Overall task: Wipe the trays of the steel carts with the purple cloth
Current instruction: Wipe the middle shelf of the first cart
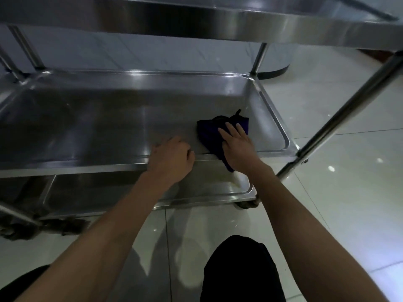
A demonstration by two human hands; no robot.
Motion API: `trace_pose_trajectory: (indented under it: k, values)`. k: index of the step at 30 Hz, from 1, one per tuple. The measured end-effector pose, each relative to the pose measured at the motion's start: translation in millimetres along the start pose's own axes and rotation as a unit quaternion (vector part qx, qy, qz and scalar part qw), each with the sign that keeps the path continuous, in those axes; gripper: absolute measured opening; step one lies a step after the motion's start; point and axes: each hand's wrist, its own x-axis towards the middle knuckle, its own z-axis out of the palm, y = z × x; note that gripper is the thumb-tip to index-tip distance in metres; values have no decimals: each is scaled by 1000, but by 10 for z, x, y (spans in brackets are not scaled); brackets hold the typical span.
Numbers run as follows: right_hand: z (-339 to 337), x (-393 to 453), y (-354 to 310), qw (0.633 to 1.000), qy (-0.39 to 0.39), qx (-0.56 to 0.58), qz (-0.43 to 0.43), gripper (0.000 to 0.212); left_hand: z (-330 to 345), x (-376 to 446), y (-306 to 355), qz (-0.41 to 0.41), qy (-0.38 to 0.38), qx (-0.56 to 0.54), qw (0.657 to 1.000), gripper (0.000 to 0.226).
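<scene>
Pressing flat with straight fingers, the right hand (236, 147) holds the purple cloth (214, 132) down on the middle tray (98, 118), toward its 4 o'clock corner. At the cloth's 9 o'clock, the left hand (172, 159) curls over the tray's near rim, gripping it.

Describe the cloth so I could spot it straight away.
Find the steel cart's middle tray, the wide shiny one below the top shelf. Near its right front corner, the right hand presses flat on a crumpled dark purple cloth, one end trailing over the tray's front rim. It is the only soft, coloured thing among bare metal.
</scene>
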Motion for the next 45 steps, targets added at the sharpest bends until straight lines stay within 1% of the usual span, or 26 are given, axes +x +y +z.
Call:
trace_pose_trajectory:
  k: [3,9,12,14,17,18,20,23,25,28,30,35,40,42,45]
  values:
    - [-56,-15,297,999,14,-8,33,53,56,31,38,-16,22,23,999,32]
    - [-198,94,874,992,29,-24,121,52,122,45,26,-23,59,22,998,28]
    - [-203,216,1004,990,29,-35,131,53,157,68,8,-20,53,35,998,29]
    - [-191,303,1058,990,11,-53,128,54,187,115,-15,-12,42,47,998,31]
    - [-188,418,1060,991,-10,-68,117,55,186,210,-77,1,32,23,999,30]
    - [-182,452,1015,992,-7,-58,115,56,176,234,-104,9,27,16,999,30]
    - [-129,538,835,995,-1,-47,85,57,146,248,-163,15,33,6,999,29]
    - [-5,719,448,999,-12,-29,34,58,77,253,-258,33,41,-1,999,27]
    - [61,814,220,1000,-18,-15,18,58,-6,263,-401,41,40,7,998,24]
    - [114,902,-2,1000,-17,2,18,58,-123,230,-763,2,78,28,997,21]
    - [141,962,-130,1000,-22,3,7,58,-119,144,-922,-22,71,45,996,25]
    - [267,1198,-759,996,-52,-8,-66,56,-54,50,-1058,-7,62,44,997,31]
    - [421,1417,-1602,983,-87,-10,-159,54,-11,-13,-1126,2,81,25,996,32]
    - [463,1432,-1745,980,-88,-4,-177,53,-5,-51,-1121,0,83,15,996,32]
    - [487,1402,-1762,979,-82,8,-184,51,-18,-111,-1138,-9,79,4,997,32]
